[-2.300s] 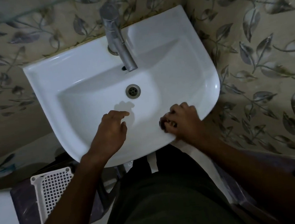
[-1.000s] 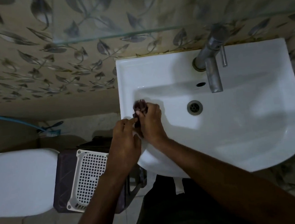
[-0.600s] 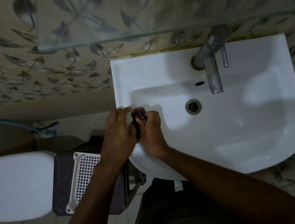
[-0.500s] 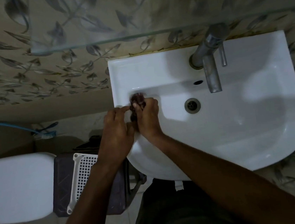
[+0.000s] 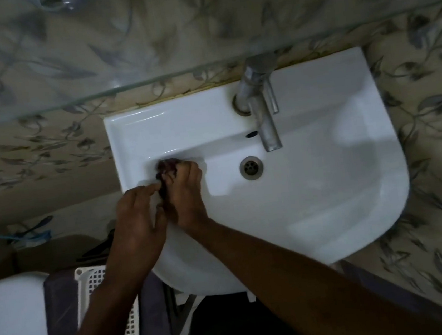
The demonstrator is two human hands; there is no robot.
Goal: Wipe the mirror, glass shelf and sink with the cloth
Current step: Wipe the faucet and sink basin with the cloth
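The white sink (image 5: 315,211) hangs on a leaf-patterned wall, seen from above. A small dark cloth (image 5: 166,166) is pressed into the bowl's back left corner, bunched under the fingers of my right hand (image 5: 186,196). My left hand (image 5: 137,221) rests on the sink's left rim, its fingertips touching the cloth's near edge. The glass shelf (image 5: 199,32) spans the wall above the sink. The mirror is out of view.
A metal tap (image 5: 261,107) juts over the bowl, and the drain (image 5: 251,167) lies below its spout. A white toilet (image 5: 12,328) stands at the lower left. Between it and the sink sits a white perforated basket (image 5: 106,304) on a dark stool.
My right hand has pushed the cloth slightly further into the bowl's back left corner. My left hand stays on the left rim. The view has shifted and tilted a little.
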